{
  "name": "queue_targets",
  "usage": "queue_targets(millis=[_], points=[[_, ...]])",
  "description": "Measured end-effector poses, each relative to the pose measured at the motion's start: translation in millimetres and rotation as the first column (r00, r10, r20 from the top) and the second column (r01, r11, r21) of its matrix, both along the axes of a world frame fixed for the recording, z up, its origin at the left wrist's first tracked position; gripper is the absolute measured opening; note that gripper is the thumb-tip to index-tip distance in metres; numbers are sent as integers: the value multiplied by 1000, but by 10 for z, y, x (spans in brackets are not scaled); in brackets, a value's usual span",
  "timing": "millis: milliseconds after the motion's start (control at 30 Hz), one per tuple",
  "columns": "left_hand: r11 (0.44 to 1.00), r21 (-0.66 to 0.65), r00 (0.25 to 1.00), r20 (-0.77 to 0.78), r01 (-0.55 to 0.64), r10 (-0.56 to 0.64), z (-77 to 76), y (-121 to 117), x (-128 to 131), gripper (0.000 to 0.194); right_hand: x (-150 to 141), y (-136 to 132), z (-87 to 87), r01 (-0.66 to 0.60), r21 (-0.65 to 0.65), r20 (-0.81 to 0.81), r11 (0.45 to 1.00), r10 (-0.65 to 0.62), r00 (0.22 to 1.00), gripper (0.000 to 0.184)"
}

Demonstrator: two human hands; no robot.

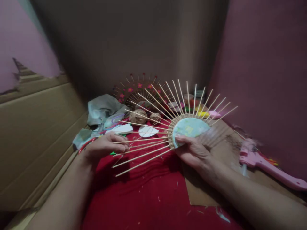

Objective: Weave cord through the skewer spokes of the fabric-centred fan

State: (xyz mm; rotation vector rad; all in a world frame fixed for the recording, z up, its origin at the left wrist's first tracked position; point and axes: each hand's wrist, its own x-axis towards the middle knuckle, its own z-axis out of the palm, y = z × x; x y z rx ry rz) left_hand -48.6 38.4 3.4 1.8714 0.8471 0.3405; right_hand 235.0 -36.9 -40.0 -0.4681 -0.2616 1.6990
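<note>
My right hand [194, 153] grips the lower edge of a half-round piece [189, 126] faced with pale blue patterned material, thumb on its front. A woven twine band [170, 132] borders its curve. Thin wooden sticks [144, 162] fan outward from this band, to the left, up and to the right. By the left-hand sticks, my left hand [107, 145] is closed, fingertips pinched on a thin strand of twine [136, 144] running among the sticks. Part of the strand is hard to follow.
Behind lie balls of twine [138, 117], white paper cutouts [148, 131] and a flower-decorated stick fan [140, 88]. Right, a pink glue gun [261, 159] rests by a cardboard sheet [201, 191] on red cloth [141, 204]. A cardboard wall [35, 134] borders the left.
</note>
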Motion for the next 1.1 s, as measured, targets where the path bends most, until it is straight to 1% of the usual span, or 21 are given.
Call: queue_targets(millis=[167,300,367,467,533,600,667,767,867,1000,1100], points=[[998,-43,999,2,-54,54,-23,19,-131,17,3,7,-7,5,28,33,1000,-6,999,29],[987,-70,988,-50,-148,144,-14,17,-192,14,-9,-9,36,65,38,58,997,-67,996,30],[984,-66,984,-77,-168,162,5,8,-180,17,-19,-16,60,100,49,68,994,-103,992,34],[984,-72,976,-158,-165,152,19,-1,-124,17,-31,-9,68,122,62,89,991,-127,988,37],[982,-65,963,-215,-178,160,6,2,-86,19,-35,6,59,140,62,100,988,-146,984,37],[977,-66,954,-237,-202,182,-22,6,-62,21,-36,20,48,159,62,111,985,-165,980,37],[971,-106,954,-237,-214,184,-52,7,-51,26,-36,26,43,160,63,123,985,-167,978,34],[964,-178,956,-253,-197,148,-73,-3,-42,38,-36,20,45,145,77,131,986,-154,979,24],[968,-187,964,-235,-170,124,-63,-11,-36,34,-29,10,53,99,93,140,991,-112,984,19],[984,-134,980,-175,-119,94,-48,2,-37,22,-12,-10,62,69,94,111,993,-79,991,23],[986,-125,978,-191,-107,82,-71,18,-9,24,-9,-40,52,15,58,42,998,-17,999,29]])
